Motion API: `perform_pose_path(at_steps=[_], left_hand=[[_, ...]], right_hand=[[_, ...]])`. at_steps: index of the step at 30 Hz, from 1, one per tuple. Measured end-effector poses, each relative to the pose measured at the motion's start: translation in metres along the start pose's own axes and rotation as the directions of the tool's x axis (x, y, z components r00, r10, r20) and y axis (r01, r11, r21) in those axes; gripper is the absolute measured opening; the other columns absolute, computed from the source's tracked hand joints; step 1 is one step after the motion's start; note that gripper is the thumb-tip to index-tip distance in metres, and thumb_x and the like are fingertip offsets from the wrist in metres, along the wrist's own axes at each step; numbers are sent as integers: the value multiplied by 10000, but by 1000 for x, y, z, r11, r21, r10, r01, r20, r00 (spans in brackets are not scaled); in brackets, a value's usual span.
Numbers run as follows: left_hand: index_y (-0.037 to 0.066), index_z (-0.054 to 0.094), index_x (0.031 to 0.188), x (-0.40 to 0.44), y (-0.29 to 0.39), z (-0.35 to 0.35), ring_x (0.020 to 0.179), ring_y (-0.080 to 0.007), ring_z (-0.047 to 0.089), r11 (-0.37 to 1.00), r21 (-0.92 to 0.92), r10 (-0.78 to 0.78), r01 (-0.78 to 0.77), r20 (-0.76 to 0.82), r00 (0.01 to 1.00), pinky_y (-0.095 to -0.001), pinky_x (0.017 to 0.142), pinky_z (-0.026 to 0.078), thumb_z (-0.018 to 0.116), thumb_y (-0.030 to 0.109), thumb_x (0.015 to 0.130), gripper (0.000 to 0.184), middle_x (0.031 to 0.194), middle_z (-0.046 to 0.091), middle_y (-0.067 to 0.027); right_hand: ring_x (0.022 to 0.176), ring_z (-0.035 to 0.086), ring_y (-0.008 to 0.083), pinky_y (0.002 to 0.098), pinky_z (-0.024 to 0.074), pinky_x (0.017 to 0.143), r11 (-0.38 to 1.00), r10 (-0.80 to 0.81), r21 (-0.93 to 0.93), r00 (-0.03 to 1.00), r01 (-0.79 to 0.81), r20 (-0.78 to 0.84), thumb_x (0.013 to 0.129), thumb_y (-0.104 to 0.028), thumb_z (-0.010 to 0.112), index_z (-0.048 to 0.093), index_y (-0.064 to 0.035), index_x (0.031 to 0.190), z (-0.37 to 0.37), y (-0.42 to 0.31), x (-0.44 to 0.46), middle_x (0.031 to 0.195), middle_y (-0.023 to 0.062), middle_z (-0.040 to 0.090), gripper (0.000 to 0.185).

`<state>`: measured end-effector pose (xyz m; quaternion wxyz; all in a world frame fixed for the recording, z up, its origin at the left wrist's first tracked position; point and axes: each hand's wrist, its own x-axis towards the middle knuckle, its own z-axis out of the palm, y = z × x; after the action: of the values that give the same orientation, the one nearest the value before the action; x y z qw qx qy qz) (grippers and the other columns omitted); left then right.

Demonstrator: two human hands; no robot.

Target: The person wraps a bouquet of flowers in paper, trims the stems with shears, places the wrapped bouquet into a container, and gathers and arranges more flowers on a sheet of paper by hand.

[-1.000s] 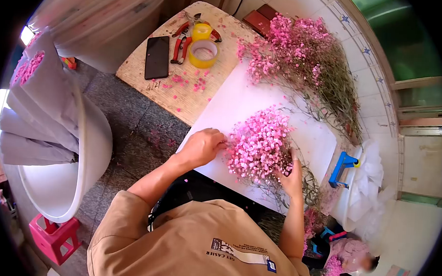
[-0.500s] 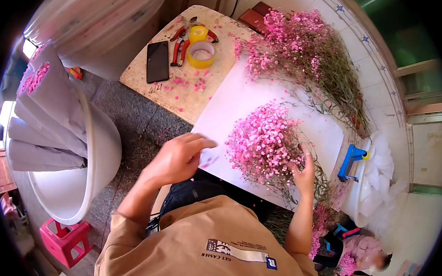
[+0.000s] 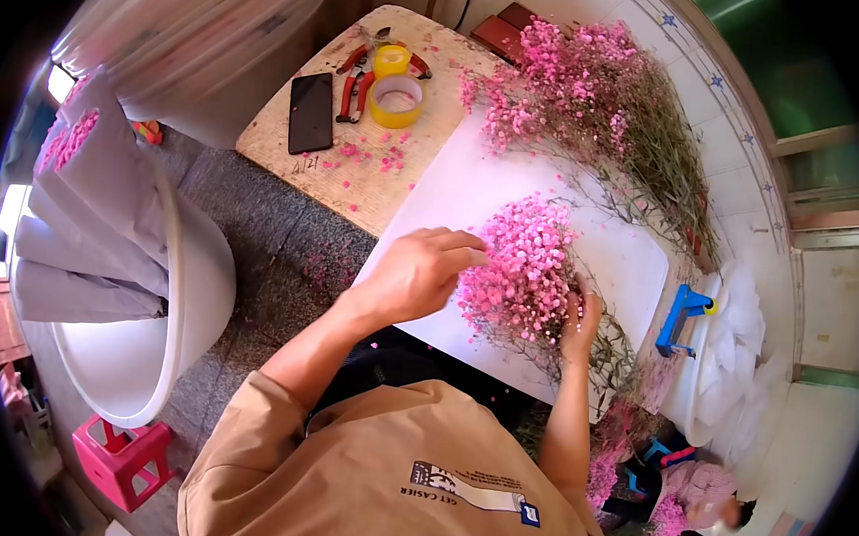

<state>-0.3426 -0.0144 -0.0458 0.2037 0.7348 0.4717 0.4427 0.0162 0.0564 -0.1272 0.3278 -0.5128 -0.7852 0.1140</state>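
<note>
A bunch of pink baby's breath (image 3: 518, 262) lies over the white sheet (image 3: 423, 205), blossoms toward the far side and thin stems toward me. My right hand (image 3: 580, 322) is closed around the bunch's right side, where the stems begin. At the left edge of the blossoms is my left hand (image 3: 431, 276), its fingers bent together and the fingertips against the flowers. Whatever those fingertips hold, if anything, is hidden. Beyond the bunch, a larger pile of pink baby's breath (image 3: 590, 93) with long green stems covers the sheet's far right.
On the wooden table (image 3: 280, 185) are a black phone (image 3: 311, 114), red-handled pruners (image 3: 355, 94), tape rolls (image 3: 396, 102) and loose petals. Left stand a white tub (image 3: 204, 268) with wrapped bouquets and a pink stool (image 3: 124, 461). A blue tape dispenser (image 3: 678, 320) is right; another person (image 3: 703, 491) sits beyond.
My left hand has moved right and away from me, from beside the bunch to its blossoms. The bunch has turned slightly and shifted right in my right hand.
</note>
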Motion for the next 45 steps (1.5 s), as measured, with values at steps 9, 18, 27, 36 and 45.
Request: perform_pose_path(at_steps=[9, 18, 27, 36, 45], left_hand=[[42, 704, 1112, -2, -41, 41, 850, -359, 656, 986, -62, -151, 154, 47, 987, -446, 750, 539, 679, 30, 859, 255, 901, 664, -148], [49, 720, 984, -16, -33, 34, 826, -337, 626, 989, -28, -146, 146, -2, 989, -448, 798, 513, 749, 89, 821, 171, 866, 643, -122], [44, 716, 852, 64, -64, 45, 830, -394, 667, 942, 84, -307, 326, 611, 729, -493, 739, 513, 598, 252, 906, 245, 832, 691, -207], [36, 724, 879, 76, -50, 63, 854, -408, 696, 949, 245, -314, 197, 708, 633, -498, 748, 540, 604, 95, 744, 190, 841, 710, -216], [-39, 727, 975, 77, -62, 77, 860, -407, 695, 955, 57, -221, 289, 790, 572, -482, 769, 534, 541, 9, 727, 313, 871, 703, -271]], right_hand=[[937, 563, 275, 400, 436, 891, 998, 59, 32, 998, -59, -1, 1055, -246, 532, 657, -30, 1316, 2, -3, -9, 976, 125, 614, 361], [1020, 583, 278, 396, 459, 919, 989, 110, 97, 994, -108, -16, 1061, -415, 494, 654, 13, 1285, 6, -2, -16, 1107, 160, 633, 509], [970, 587, 321, 434, 442, 916, 997, 82, -4, 995, -82, -63, 1028, -316, 548, 684, -14, 1228, 5, -10, -9, 1024, 156, 649, 387], [955, 597, 310, 410, 453, 874, 996, 19, -84, 997, -25, -74, 1026, -273, 558, 687, -22, 1230, 2, -7, -10, 987, 148, 647, 348], [1005, 615, 351, 438, 445, 903, 998, 38, -48, 994, -44, -103, 927, -159, 663, 700, -53, 1197, 0, -12, -10, 1047, 158, 676, 292]])
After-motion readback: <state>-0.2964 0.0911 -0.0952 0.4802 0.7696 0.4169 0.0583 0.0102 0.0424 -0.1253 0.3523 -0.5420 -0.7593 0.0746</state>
